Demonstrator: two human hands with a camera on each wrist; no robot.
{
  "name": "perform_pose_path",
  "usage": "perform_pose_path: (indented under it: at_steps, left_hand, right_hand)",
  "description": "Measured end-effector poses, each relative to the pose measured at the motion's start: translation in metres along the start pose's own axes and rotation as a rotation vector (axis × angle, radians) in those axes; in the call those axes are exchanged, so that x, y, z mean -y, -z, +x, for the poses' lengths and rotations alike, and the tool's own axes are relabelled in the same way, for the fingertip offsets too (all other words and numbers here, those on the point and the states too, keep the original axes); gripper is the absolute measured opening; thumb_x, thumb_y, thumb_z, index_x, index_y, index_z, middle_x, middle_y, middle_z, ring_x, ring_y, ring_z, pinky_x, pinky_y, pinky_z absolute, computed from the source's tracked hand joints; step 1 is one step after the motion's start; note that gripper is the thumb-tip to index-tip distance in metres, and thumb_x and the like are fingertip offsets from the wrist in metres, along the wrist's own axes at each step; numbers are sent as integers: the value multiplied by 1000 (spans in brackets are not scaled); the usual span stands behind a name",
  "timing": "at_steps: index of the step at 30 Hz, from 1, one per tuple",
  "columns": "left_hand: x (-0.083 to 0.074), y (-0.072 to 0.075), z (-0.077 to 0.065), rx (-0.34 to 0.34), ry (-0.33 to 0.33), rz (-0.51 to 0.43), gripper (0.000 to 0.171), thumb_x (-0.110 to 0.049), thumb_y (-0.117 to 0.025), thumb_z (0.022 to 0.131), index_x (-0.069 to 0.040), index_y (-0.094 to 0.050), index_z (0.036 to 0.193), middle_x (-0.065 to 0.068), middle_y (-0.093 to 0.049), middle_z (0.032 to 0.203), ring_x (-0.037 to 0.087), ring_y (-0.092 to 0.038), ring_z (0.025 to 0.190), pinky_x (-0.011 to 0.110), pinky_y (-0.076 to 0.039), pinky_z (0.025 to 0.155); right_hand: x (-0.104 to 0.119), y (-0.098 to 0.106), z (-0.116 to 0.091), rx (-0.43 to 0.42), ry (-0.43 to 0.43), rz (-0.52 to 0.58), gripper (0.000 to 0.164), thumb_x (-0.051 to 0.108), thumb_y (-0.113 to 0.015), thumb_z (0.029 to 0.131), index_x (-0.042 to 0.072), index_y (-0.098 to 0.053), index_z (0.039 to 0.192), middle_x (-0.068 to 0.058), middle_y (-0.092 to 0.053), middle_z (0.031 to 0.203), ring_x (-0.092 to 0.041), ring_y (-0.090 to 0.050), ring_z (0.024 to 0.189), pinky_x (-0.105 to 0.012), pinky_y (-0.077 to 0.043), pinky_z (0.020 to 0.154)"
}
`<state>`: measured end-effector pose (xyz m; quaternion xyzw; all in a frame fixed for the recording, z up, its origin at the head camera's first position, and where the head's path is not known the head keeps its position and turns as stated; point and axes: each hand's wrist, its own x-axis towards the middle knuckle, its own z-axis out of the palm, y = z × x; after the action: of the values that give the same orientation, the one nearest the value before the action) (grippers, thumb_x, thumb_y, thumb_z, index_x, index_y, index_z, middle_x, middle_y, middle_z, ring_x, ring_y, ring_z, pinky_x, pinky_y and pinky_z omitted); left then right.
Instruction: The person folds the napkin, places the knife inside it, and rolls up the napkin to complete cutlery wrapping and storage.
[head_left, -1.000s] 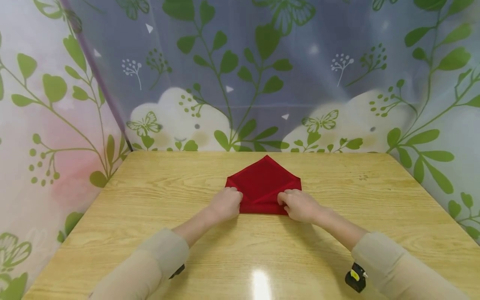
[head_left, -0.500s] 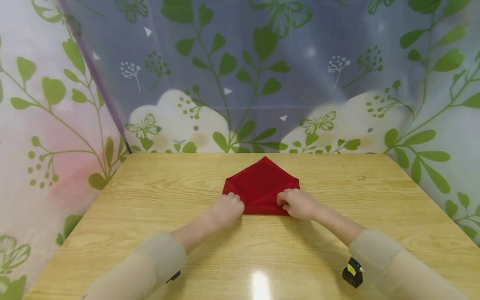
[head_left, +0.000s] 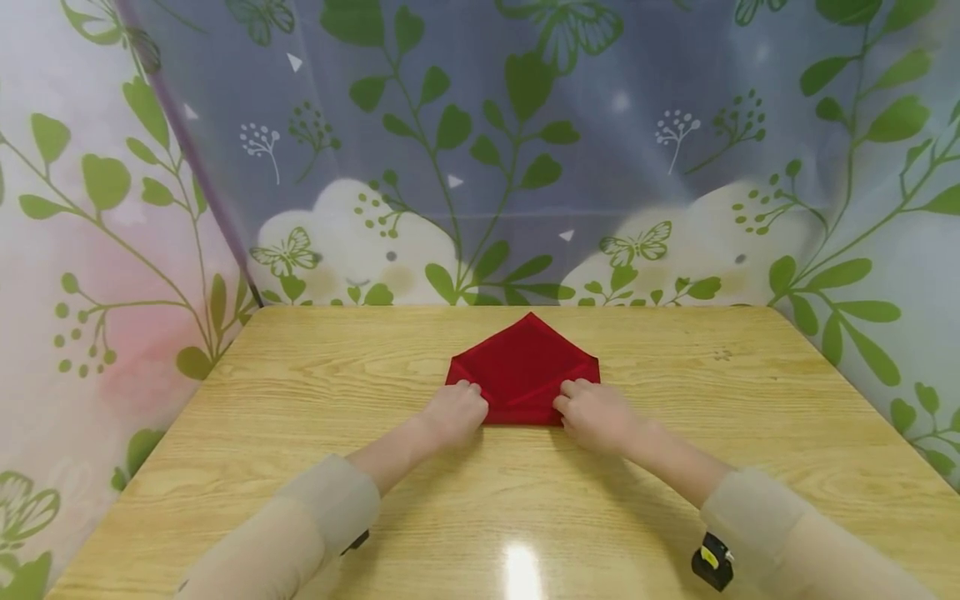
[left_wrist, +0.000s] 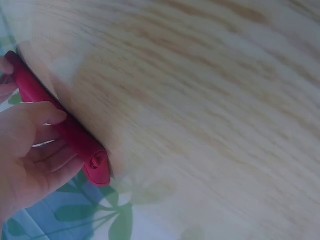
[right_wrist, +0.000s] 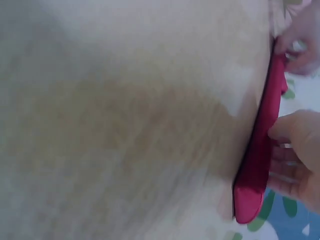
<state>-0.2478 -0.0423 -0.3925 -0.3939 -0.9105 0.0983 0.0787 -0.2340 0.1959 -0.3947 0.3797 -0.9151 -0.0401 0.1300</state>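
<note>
A red cloth (head_left: 525,354) lies on the table with a pointed corner at its far side and its near edge rolled up. At the roll's left end, my left hand (head_left: 457,412) grips it between thumb and fingers. My right hand (head_left: 596,417) pinches the roll near its right end. In the left wrist view the rolled edge (left_wrist: 75,132) shows a spiral at its end, the thumb on the near side and fingers curled behind. The right wrist view shows the roll (right_wrist: 262,145) lengthwise, with the right thumb pressing its side.
The wood-grain table (head_left: 375,517) stretches around the cloth on all sides. A printed curtain with leaves and clouds (head_left: 390,242) stands right behind its far edge, and more printed fabric hangs at left and right. A black device (head_left: 712,562) sits below the right sleeve.
The left hand has shifted its grip slightly inward along the roll. The right hand has re-gripped, its fingers now further round the near edge. The cloth's near edge sits a little farther away.
</note>
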Motion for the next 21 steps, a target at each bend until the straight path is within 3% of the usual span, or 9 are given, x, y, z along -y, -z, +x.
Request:
perform_pose_path:
  at_steps: [4,12,16,21]
  left_hand:
    - [1,-1,1,16,10,-26,21,-6,-63,80,-10,-57,60,6,-53,70,21,-53,69,29,-48,59]
    - [4,0,2,6,-26,-49,29,-7,-64,77,-13,-48,54,4,-55,65,23,-55,70,31,-46,64]
    - [8,0,4,15,-37,-94,31,-7,-65,74,-13,-44,53,2,-52,60,22,-54,66,31,-44,63]
    - [13,1,8,36,-42,-163,17,-6,-64,74,-10,-51,65,0,-49,57,18,-52,60,29,-42,60]
  right_hand:
    - [8,0,-3,10,-30,-53,17,14,-73,77,6,-58,80,-6,-52,75,-22,-51,68,-32,-45,59]
    - [11,-6,-2,-106,31,-161,14,-1,-65,75,6,-54,68,-6,-49,66,-21,-47,57,-27,-41,46]
    - [9,-6,0,-67,22,-136,12,1,-64,75,6,-56,69,-6,-50,67,-21,-48,57,-29,-42,47]
    - [4,-3,2,21,5,-66,8,8,-67,77,6,-60,75,-6,-53,72,-24,-54,65,-34,-47,56]
